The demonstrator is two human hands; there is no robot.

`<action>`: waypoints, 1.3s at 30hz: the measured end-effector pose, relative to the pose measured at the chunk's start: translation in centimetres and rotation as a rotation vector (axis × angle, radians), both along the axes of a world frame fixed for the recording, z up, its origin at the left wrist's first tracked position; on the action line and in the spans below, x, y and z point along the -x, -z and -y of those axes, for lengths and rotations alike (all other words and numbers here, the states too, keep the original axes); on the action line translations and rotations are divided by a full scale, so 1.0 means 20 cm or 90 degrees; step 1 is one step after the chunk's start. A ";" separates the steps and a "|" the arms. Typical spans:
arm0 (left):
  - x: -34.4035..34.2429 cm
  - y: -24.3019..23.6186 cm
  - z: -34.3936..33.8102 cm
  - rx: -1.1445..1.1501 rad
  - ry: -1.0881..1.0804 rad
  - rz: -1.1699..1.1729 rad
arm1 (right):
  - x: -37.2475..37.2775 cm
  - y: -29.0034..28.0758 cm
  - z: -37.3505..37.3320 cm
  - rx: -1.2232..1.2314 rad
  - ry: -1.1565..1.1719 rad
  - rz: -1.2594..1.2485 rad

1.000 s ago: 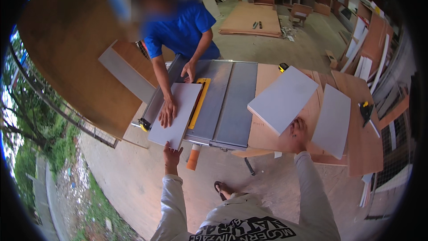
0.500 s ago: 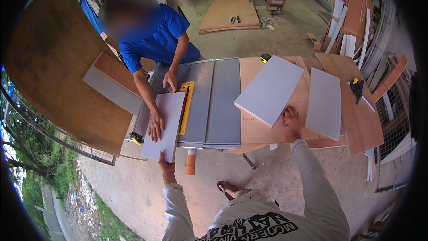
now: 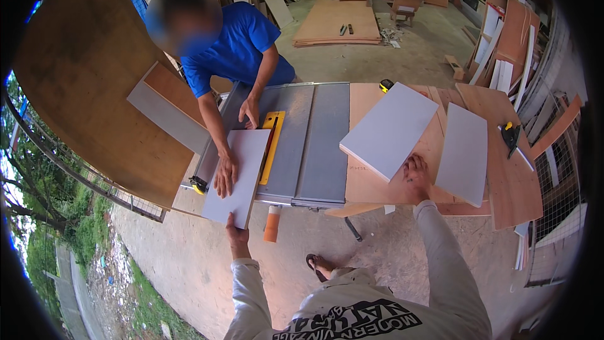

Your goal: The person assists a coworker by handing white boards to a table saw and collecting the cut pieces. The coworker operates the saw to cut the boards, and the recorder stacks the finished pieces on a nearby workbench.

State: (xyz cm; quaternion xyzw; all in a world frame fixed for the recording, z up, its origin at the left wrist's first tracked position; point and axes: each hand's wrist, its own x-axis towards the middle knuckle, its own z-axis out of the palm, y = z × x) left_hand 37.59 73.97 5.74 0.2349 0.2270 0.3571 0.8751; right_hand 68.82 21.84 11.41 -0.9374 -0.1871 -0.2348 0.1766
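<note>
A white laminated board (image 3: 242, 157) lies lengthwise on the grey table saw (image 3: 296, 113), along the yellow insert plate (image 3: 272, 151). My left hand (image 3: 236, 233) grips its near end, thumb on top and fingers underneath. The board's near end juts past the saw's front edge. Across the saw, a co-worker in a blue shirt (image 3: 236, 41) presses one hand (image 3: 225, 176) flat on the board and holds the other near its far end. My right hand (image 3: 417, 179) rests on the wooden tabletop, fingers loosely spread beside a stack of white boards (image 3: 390, 129), holding nothing.
Another white panel (image 3: 462, 154) lies right of the stack. A yellow-black tape measure (image 3: 385, 85) sits behind the stack, and a black-yellow tool (image 3: 508, 135) at the far right. An orange pipe (image 3: 272, 225) hangs below the saw. Plywood (image 3: 336, 22) lies on the floor behind.
The view has shifted slightly, so the saw and boards appear a little farther right. My left hand keeps its grip and my right hand stays beside the stack.
</note>
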 end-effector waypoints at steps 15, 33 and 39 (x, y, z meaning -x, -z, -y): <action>0.15 -0.02 0.05 0.036 -0.032 -0.026 | 0.03 -0.06 -0.01 -0.012 -0.010 -0.002; 1.07 0.05 0.36 -0.028 -0.226 -0.182 | -0.03 0.06 -0.04 0.010 -0.022 0.019; 1.72 0.07 0.78 -0.059 -0.289 -0.214 | -0.05 0.08 0.04 0.015 -0.004 0.007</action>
